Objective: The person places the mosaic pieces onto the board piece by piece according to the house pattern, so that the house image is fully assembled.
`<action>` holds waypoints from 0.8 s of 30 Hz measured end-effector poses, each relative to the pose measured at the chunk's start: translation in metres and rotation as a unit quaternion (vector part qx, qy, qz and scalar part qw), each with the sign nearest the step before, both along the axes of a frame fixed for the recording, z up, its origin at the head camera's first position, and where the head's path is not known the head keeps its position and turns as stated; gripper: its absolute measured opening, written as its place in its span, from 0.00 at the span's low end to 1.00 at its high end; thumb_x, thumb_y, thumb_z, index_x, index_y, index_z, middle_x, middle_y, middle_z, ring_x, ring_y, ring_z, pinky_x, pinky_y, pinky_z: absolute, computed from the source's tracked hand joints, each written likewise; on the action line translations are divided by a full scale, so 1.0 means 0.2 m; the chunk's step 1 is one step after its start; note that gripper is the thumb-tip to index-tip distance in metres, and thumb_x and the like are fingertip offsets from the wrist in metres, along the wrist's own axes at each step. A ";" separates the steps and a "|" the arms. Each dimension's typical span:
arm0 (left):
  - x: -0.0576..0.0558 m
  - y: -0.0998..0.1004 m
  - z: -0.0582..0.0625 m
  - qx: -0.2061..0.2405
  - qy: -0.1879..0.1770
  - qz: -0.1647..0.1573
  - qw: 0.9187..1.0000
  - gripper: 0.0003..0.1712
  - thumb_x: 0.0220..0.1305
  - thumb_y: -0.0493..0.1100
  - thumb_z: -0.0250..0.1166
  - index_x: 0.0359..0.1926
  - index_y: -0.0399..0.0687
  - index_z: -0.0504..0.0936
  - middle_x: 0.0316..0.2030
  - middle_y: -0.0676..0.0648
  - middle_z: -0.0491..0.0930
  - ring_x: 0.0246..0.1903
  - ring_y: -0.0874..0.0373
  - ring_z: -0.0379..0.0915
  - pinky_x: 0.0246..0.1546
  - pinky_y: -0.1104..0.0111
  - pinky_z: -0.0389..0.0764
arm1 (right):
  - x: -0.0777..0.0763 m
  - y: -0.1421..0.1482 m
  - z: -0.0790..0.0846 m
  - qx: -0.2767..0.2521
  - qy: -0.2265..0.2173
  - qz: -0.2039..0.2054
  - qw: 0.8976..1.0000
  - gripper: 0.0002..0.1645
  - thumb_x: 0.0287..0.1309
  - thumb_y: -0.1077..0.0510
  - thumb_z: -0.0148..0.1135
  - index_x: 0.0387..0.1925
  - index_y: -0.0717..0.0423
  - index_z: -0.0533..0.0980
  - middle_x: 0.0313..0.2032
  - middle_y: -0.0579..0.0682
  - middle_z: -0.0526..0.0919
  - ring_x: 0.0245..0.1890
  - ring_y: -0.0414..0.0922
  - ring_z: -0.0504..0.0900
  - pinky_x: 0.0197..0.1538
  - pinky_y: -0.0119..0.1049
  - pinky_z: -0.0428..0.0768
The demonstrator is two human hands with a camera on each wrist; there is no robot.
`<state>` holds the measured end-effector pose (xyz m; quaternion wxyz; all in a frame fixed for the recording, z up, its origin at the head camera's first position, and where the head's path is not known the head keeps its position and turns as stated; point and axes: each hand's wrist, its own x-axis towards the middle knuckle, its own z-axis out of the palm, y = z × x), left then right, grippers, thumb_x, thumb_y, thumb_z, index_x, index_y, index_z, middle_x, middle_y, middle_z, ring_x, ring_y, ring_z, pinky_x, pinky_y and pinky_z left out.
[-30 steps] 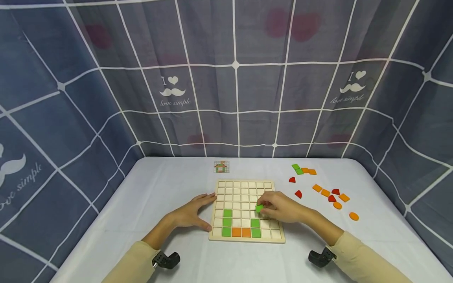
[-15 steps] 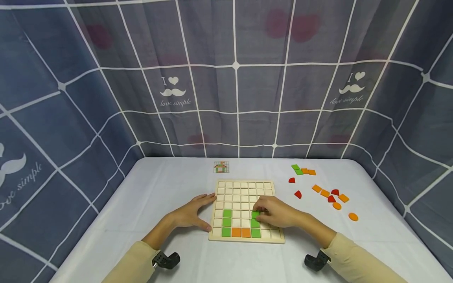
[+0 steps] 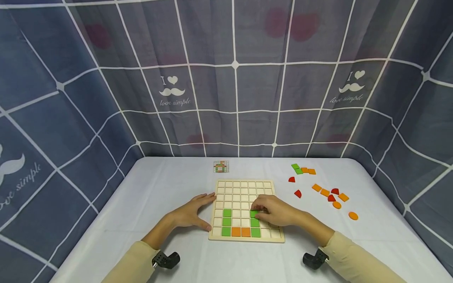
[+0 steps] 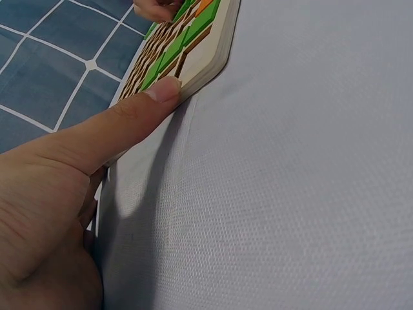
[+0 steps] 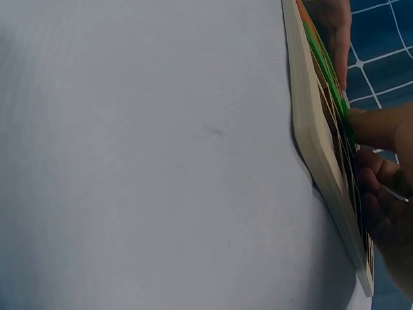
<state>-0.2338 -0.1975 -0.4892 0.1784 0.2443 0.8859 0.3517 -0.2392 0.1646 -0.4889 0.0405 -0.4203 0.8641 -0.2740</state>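
Observation:
A wooden grid board lies on the white-covered table. My left hand rests along its left side with fingers spread; in the left wrist view the thumb touches the board's edge. My right hand is over the board's right half, its thumb and fingers on a green square tile, partly hidden. This tile sits at the top of the right green column. Below it are green tiles. A left column of green tiles and two orange tiles fill other cells.
A small pattern card lies behind the board. Loose at the right are two green tiles, several orange square tiles, red quarter-round pieces and two orange discs. A checked curtain surrounds the table.
My right hand has moved slightly left and down, bringing the green tile from above the board into the cell over the right green column. My left hand has stayed in place.

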 end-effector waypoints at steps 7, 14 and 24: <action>0.01 0.00 0.01 0.001 0.000 -0.001 1.000 0.65 0.44 0.54 0.86 0.81 0.52 0.60 0.81 0.54 0.52 0.79 0.41 0.37 0.72 0.34 0.45 | 0.00 -0.01 0.01 0.001 0.009 0.010 1.000 0.09 0.66 0.59 0.69 0.47 0.48 0.82 0.41 0.37 0.79 0.39 0.36 0.76 0.45 0.33 0.79; 0.01 0.00 0.01 -0.004 0.002 -0.001 1.000 0.65 0.45 0.55 0.85 0.81 0.52 0.60 0.81 0.54 0.51 0.79 0.41 0.37 0.72 0.34 0.46 | 0.00 0.01 0.07 0.012 -0.032 0.008 0.999 0.09 0.67 0.57 0.69 0.47 0.47 0.84 0.43 0.36 0.81 0.42 0.37 0.78 0.49 0.35 0.80; 0.00 0.00 0.01 -0.002 -0.001 0.001 1.000 0.66 0.44 0.55 0.85 0.81 0.52 0.60 0.81 0.54 0.52 0.79 0.41 0.36 0.72 0.34 0.46 | -0.09 0.15 0.20 0.003 -0.017 -0.026 1.000 0.13 0.67 0.59 0.68 0.51 0.57 0.83 0.45 0.46 0.84 0.44 0.41 0.80 0.48 0.43 0.83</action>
